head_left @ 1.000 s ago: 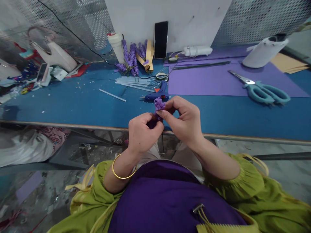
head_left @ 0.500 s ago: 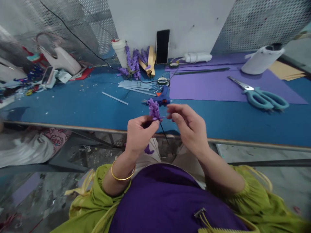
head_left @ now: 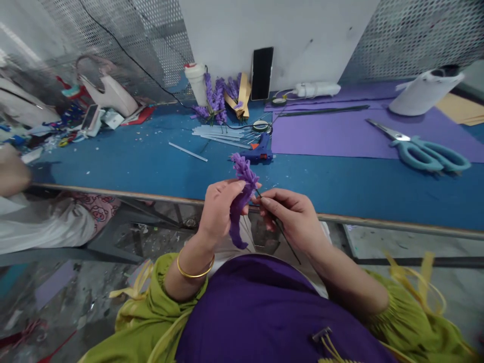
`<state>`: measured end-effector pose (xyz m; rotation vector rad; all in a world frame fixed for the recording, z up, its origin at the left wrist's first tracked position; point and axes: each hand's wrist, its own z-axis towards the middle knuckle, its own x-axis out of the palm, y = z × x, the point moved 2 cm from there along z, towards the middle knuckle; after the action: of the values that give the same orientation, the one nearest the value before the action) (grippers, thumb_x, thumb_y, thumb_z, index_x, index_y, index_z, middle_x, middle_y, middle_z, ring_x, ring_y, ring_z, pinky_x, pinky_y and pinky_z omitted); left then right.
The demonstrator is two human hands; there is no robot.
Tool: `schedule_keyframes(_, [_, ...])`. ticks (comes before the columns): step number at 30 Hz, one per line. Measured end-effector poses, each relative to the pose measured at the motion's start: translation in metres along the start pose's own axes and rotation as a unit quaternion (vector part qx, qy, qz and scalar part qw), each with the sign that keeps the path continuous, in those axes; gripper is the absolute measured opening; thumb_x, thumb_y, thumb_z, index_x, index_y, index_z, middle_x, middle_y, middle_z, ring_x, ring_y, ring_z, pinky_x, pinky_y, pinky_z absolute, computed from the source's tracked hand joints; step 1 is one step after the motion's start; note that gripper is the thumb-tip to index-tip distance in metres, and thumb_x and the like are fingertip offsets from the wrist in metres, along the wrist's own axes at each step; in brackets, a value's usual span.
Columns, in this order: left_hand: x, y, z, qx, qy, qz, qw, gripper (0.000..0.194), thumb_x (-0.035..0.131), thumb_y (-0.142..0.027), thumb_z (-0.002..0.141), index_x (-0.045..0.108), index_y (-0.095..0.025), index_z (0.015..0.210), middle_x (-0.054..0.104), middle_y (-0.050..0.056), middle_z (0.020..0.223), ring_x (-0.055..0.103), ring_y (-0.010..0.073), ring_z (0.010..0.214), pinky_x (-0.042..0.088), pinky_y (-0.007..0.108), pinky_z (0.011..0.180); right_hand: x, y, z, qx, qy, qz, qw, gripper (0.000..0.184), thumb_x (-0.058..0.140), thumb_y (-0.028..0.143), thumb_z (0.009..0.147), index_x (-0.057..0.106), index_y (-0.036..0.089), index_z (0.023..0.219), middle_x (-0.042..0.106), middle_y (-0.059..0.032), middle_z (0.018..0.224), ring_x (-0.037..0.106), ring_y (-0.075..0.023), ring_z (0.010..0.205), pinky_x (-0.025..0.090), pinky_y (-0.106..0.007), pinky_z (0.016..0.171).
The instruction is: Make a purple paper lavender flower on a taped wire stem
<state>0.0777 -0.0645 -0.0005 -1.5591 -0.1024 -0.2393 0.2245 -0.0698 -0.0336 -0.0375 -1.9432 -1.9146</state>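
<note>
Close to the table's front edge, my left hand (head_left: 221,206) is closed on a purple paper strip (head_left: 237,229), whose loose end hangs down below the fingers. The upper part of this strip meets a fringed purple paper flower (head_left: 244,168), which leans up and to the left. My right hand (head_left: 289,214) pinches the thin dark stem (head_left: 284,236) just under the flower, between thumb and fingers. The stem slants down to the right past my palm. Beyond the flower, a blue glue gun (head_left: 260,151) lies on the table.
Translucent glue sticks (head_left: 219,133) and a tape roll (head_left: 260,126) lie behind the glue gun. Finished purple flowers (head_left: 215,101) stand near a phone (head_left: 262,73). On the right are purple sheets (head_left: 321,133) and teal-handled scissors (head_left: 423,151). Another person's arm (head_left: 13,169) shows at far left.
My right hand has come down from open beside the flower and now grips the stem. More of the purple strip hangs below my left hand, and the flower has tilted further left.
</note>
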Motion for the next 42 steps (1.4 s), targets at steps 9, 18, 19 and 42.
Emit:
schedule_keyframes(9, [0.003,0.002,0.002,0.002,-0.035,0.052,0.998,0.013,0.069,-0.026,0.073,0.070,-0.013,0.073,0.060,-0.003,0.056,0.046,0.0042,0.041,0.035,0.017,0.040,-0.001,0.011,0.000,-0.055,0.007,-0.101,0.993,0.021,0.070,0.038,0.083,0.071,0.017,0.079,0.067,-0.0019,0.070,0.062,-0.0123,0.061,0.051,-0.024,0.059])
schedule_keyframes(18, [0.008,0.007,0.003,-0.020,0.025,0.036,0.999,0.015,0.069,-0.028,0.074,0.071,-0.013,0.074,0.063,-0.001,0.060,0.045,0.0046,0.041,0.035,0.018,0.040,-0.008,0.041,0.040,-0.045,0.095,-0.060,0.993,0.020,0.075,0.037,0.078,0.069,0.018,0.074,0.061,0.0001,0.071,0.051,-0.0110,0.065,0.043,-0.026,0.063])
schedule_keyframes(19, [0.007,0.008,0.003,-0.027,0.027,0.030,0.999,0.016,0.068,-0.029,0.074,0.071,-0.014,0.075,0.064,-0.001,0.061,0.046,0.0049,0.041,0.035,0.018,0.040,-0.008,0.042,0.042,-0.041,0.097,-0.055,0.993,0.021,0.077,0.036,0.075,0.068,0.018,0.072,0.059,0.0006,0.069,0.050,-0.0108,0.063,0.043,-0.026,0.062])
schedule_keyframes(42, [0.001,0.006,-0.005,0.068,-0.035,0.229,0.970,0.023,0.061,-0.028,0.080,0.063,-0.017,0.060,0.052,-0.001,0.057,0.044,0.0114,0.058,0.033,0.025,0.056,-0.001,0.039,0.043,-0.124,-0.018,-0.132,0.983,0.032,0.077,0.035,0.071,0.051,0.019,0.060,0.048,0.0023,0.063,0.042,-0.0113,0.062,0.035,-0.027,0.058])
